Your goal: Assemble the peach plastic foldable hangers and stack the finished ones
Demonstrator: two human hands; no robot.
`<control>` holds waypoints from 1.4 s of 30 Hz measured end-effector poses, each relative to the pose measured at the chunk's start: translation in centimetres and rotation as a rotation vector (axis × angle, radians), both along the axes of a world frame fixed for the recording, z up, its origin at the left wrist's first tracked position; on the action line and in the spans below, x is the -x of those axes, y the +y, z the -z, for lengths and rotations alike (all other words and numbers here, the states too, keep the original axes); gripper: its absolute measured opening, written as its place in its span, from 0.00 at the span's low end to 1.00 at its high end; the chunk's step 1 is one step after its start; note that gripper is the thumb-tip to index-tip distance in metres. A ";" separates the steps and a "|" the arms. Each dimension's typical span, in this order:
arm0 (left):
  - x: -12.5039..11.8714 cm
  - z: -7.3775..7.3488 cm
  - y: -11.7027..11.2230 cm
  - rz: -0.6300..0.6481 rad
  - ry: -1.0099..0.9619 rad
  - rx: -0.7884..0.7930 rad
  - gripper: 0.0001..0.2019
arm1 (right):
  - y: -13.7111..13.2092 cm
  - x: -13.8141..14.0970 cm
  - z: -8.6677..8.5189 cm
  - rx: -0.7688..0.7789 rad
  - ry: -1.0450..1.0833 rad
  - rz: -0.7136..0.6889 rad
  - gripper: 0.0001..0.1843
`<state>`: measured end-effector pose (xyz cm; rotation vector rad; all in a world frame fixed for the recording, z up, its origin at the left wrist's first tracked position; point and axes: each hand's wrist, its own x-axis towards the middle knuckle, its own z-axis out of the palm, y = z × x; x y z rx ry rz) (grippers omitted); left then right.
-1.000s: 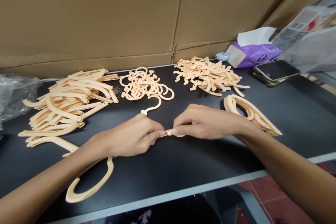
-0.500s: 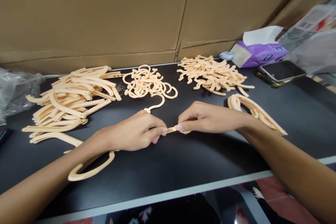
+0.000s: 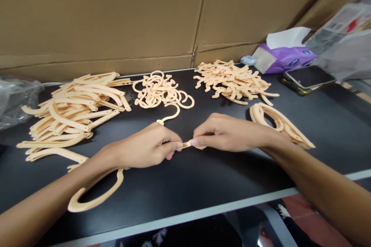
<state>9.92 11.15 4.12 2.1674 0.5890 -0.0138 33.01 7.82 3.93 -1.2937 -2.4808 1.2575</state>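
Hanger piece (image 3: 187, 144) pinched by left hand (image 3: 149, 146) and right hand (image 3: 224, 133), hook (image 3: 87, 206) lower than just before

Head-worn view, close above flat black table (image 3: 179, 185), facing forward and down, tall brown cardboard (image 3: 101, 15) at twelve o'clock

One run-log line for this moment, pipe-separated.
left hand: pinching beige parts | right hand: pinching beige parts | behind: strip pile, hook pile, short-piece pile | surface: black table
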 end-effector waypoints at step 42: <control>0.3 0.8 -0.5 -0.032 0.098 0.342 0.18 | -0.5 -0.6 -1.1 -0.072 -0.019 0.006 0.22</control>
